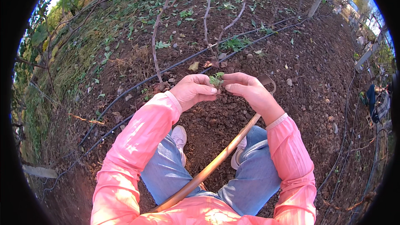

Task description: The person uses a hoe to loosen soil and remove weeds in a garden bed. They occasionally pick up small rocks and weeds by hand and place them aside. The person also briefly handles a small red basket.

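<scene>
My left hand (197,90) pinches a small green plant (216,79) between thumb and fingers, low on its stem. Close on the other side is my right hand (248,88), fingers bent and tips at the plant's edge; whether they grip it is hidden. Under the right forearm slants a wooden hoe handle (215,165), leaning across my lap. Its metal hoe head (266,81) shows just beyond the right hand, near the soil. Below both hands lies loose, clumpy brown soil (212,131).
Two black irrigation hoses (184,65) cross the ground beyond my hands. Bare vine stems (156,37) rise from the soil there. Stones and fallen leaves (193,66) lie about. Grass (75,65) grows at left; at right, cloth items (376,103) hang near a concrete post (367,57).
</scene>
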Demonstrator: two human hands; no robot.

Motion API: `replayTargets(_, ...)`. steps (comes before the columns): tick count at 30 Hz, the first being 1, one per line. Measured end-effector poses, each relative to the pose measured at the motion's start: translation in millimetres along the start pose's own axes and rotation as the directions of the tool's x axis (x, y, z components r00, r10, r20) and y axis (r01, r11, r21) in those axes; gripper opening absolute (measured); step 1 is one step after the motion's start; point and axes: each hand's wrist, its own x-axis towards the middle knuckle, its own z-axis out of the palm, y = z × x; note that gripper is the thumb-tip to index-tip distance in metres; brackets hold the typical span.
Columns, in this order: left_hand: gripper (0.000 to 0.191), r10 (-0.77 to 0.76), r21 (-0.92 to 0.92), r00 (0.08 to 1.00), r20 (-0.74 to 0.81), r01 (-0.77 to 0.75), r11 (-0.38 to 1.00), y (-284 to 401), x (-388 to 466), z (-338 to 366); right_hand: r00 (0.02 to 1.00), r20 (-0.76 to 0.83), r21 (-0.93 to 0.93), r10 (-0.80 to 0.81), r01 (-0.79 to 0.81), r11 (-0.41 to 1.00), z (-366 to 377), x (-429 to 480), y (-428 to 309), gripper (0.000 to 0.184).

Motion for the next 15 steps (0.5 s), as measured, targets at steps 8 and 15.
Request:
replayTargets(8, 0.008, 0.018, 0.083, 0.999, -0.038, -0.015, 0.996, -9, 6, -1, 0.993, 0.056, 0.068, 0.101, -0.105, 0.992, 11, -2, 1, 0.026)
replayTargets(15, 0.007, 0.041, 0.05, 0.995, -0.086, -0.037, 0.998, -8, 6, 4, 0.989, -0.057, 0.133, 0.135, -0.127, 0.983, 12, -2, -3, 0.011)
